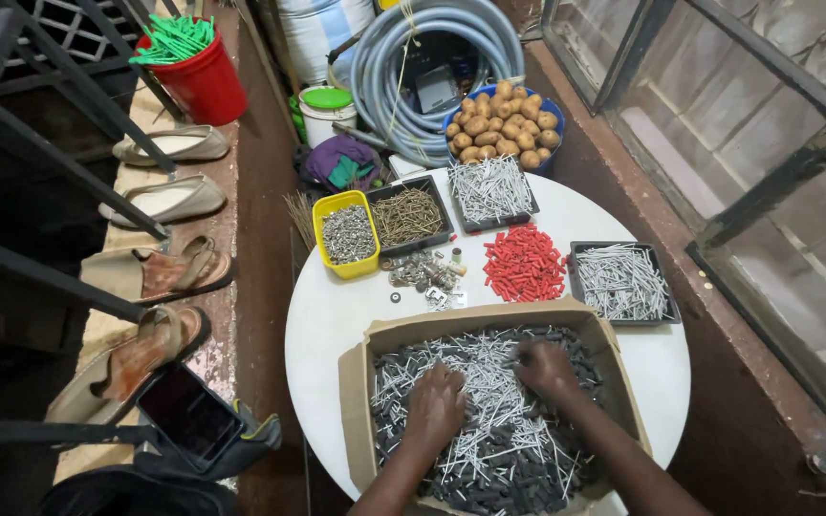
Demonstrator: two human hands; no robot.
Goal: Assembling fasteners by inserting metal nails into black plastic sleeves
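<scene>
A cardboard box [356,382] stands on a round white table [327,315], filled with a jumble of silver nails [489,420] and dark grey plugs. Both my hands are down inside it. My left hand [435,406] rests palm down on the pile at the box's middle left, fingers curled into the nails. My right hand [545,368] is a little farther back and to the right, fingers bent and pinching among the nails. What each hand grips under the fingers is hidden.
Beyond the box lie a red plug heap [525,263], loose metal fittings [423,272], a yellow tub of screws [344,232] and black trays of nails [620,281], [491,189] and brown screws [410,215]. Behind are potatoes [506,122], hose [432,48], red bucket [201,72]; shoes [169,196] and a phone [188,416] left.
</scene>
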